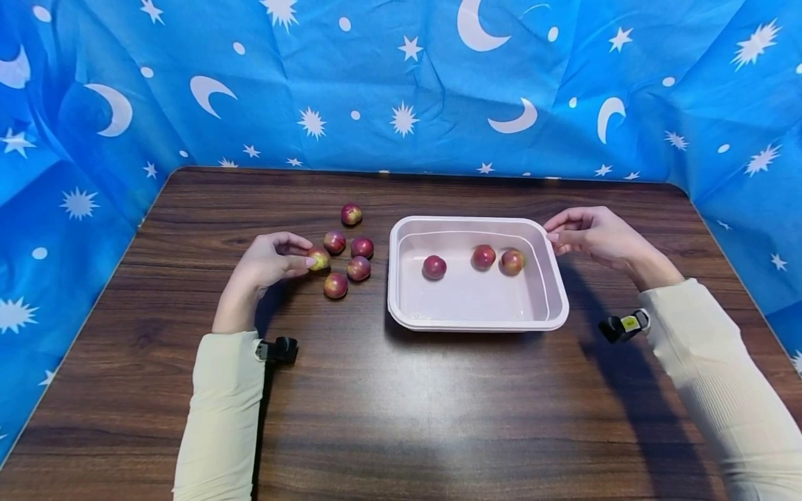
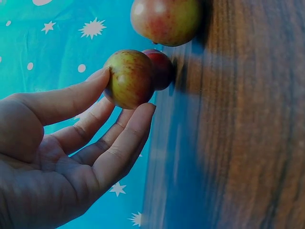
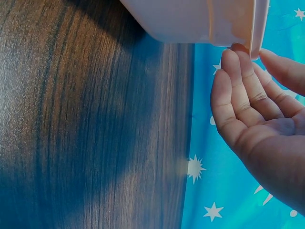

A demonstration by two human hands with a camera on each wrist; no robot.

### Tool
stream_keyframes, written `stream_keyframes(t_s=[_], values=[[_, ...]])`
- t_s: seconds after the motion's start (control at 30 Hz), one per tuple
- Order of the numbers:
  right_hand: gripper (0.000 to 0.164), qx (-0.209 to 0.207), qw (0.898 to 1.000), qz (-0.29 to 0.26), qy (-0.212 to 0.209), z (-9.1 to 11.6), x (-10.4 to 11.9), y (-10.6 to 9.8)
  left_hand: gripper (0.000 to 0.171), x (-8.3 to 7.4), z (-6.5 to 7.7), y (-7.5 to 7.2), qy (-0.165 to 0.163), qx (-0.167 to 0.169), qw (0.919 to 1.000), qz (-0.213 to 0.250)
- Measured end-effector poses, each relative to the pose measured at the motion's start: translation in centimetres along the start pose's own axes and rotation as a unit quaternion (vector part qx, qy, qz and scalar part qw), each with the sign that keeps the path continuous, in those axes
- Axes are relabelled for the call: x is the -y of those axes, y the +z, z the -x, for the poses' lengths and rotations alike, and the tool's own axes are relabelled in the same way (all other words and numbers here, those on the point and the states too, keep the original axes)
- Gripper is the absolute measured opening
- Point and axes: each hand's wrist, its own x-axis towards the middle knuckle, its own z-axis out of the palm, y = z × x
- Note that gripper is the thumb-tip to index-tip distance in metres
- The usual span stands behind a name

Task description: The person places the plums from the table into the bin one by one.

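On the left side of the table, my left hand [image 1: 269, 261] pinches a yellow-red plum [image 1: 319, 259] between thumb and fingertips. The left wrist view shows that plum [image 2: 127, 80] with the thumb on one side and fingers below. Several darker red plums [image 1: 359, 268] lie just right of it. A pale pink plastic tub [image 1: 476, 325] stands right of them, with three plums [image 1: 434, 267] spread on its floor. My right hand [image 1: 601, 238] holds the tub's far right corner, its rim [image 3: 257, 33] between thumb and fingers in the right wrist view.
The dark wood-grain table [image 1: 376, 403] carries everything. Behind it and at both sides hangs a blue cloth [image 1: 376, 83] with white moons and stars. A small black camera [image 1: 280, 350] sits at the left wrist, another camera [image 1: 620, 327] at the right.
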Motion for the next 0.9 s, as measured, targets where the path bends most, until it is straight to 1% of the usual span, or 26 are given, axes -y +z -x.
stream_keyframes(t_s=[0.17,0.43,0.7,0.9], values=[[0.013,-0.001,1.000,-0.007,0.001,0.0,0.1,0.1,0.033,-0.2,0.0,-0.2,0.004,-0.008,1.0000,0.001],[0.014,-0.001,1.000,0.011,-0.003,0.0,0.1,0.0,0.032,-0.8,0.1,-0.4,0.021,-0.016,0.9996,-0.006],[0.013,0.000,1.000,0.002,-0.005,0.1,0.2,0.1,0.032,-2.1,0.2,-0.2,0.038,-0.024,0.9989,-0.012],[0.014,0.002,1.000,0.003,-0.005,0.0,0.0,0.0,0.031,-3.4,0.0,0.2,0.040,-0.030,0.9987,-0.009]])
